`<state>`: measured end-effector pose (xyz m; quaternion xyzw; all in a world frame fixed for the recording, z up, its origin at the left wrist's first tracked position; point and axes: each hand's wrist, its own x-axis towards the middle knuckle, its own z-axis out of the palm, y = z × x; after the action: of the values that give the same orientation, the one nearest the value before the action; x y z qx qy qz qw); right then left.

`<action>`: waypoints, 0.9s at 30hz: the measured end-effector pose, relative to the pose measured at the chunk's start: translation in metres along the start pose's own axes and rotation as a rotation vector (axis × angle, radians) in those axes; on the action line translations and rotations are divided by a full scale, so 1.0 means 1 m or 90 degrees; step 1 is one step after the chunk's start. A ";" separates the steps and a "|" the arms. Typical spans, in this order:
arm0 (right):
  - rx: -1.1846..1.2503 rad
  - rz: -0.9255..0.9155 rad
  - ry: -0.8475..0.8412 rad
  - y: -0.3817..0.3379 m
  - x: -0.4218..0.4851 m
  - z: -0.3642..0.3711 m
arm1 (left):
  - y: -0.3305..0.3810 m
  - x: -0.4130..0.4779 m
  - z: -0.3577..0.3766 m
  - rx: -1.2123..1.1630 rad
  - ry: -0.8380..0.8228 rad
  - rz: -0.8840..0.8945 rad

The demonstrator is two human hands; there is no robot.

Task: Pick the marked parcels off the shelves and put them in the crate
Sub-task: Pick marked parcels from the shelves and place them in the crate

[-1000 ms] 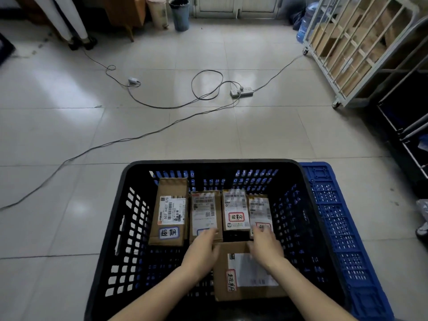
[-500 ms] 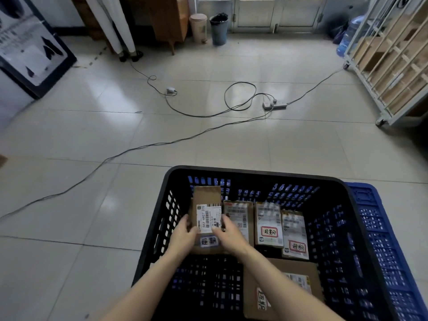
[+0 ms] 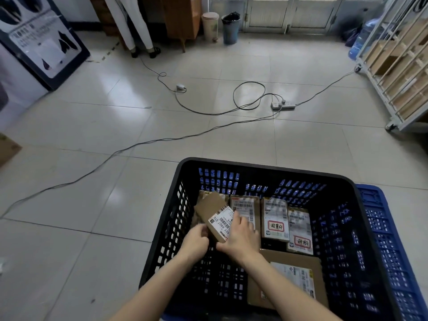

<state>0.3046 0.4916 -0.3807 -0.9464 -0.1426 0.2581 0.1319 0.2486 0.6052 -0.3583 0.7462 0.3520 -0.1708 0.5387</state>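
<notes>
A black plastic crate [image 3: 261, 167] stands on the floor in front of me. Both hands reach into it and hold a small brown parcel [image 3: 214, 213] with a white barcode label, tilted to the left. My left hand [image 3: 196, 239] grips its lower left edge; my right hand [image 3: 240, 235] grips its lower right side with the fingers over the label. A row of labelled parcels [image 3: 275, 218] stands along the crate's far wall, two showing red-framed marks. A larger flat brown parcel [image 3: 289, 279] lies at the near right of the crate floor.
A blue crate [image 3: 398, 251] sits right of the black one. A wheeled white shelf rack [image 3: 398, 72] with cardboard boxes is at the far right. Cables and a power strip [image 3: 283, 104] cross the tiled floor. Bins [image 3: 230, 26] and a person's legs [image 3: 132, 24] are at the back.
My hands left the large flat parcel, went to the leftmost small parcel, took hold of it and tilted it leftward. The view has shifted left and up.
</notes>
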 end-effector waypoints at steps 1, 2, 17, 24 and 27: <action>0.002 -0.020 0.007 0.001 -0.003 0.000 | 0.003 -0.001 -0.007 0.068 0.046 0.047; 0.004 -0.049 0.011 0.003 -0.007 0.001 | 0.004 -0.002 -0.016 0.125 0.090 0.095; -0.194 -0.267 -0.204 0.000 -0.018 0.061 | -0.012 -0.009 -0.044 0.334 0.002 0.236; -0.242 -0.278 -0.247 0.011 0.005 0.075 | -0.033 0.003 -0.035 0.340 -0.019 0.201; -0.243 -0.292 -0.239 0.014 0.001 0.076 | -0.037 0.006 -0.033 0.340 -0.023 0.186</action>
<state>0.2686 0.4925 -0.4493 -0.8336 -0.4188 0.3596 -0.0212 0.2220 0.6445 -0.3755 0.9008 0.1738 -0.1913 0.3488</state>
